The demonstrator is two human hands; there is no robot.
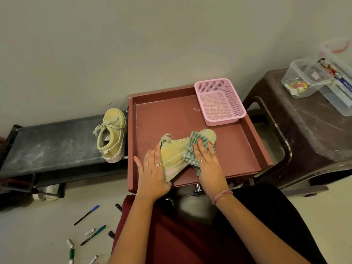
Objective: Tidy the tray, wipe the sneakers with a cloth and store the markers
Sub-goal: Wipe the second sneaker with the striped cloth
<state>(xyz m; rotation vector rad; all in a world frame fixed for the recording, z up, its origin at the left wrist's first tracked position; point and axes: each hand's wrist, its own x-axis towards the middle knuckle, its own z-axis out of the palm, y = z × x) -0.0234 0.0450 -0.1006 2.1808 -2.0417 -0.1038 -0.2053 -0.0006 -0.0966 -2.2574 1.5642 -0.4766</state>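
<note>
A yellow-green sneaker lies on its side in the dark red tray. My left hand rests flat on its heel end, holding it down. My right hand presses a green-and-white striped cloth against the toe half of that sneaker. The second sneaker stands on a black bench to the left of the tray. Several markers and pens lie scattered on the floor at the lower left. An empty pink basket sits in the tray's far right corner.
A dusty black bench runs left of the tray, with a white shoe under it. A dark brown plastic stool at the right carries clear plastic boxes. A plain wall lies behind. My legs sit below the tray.
</note>
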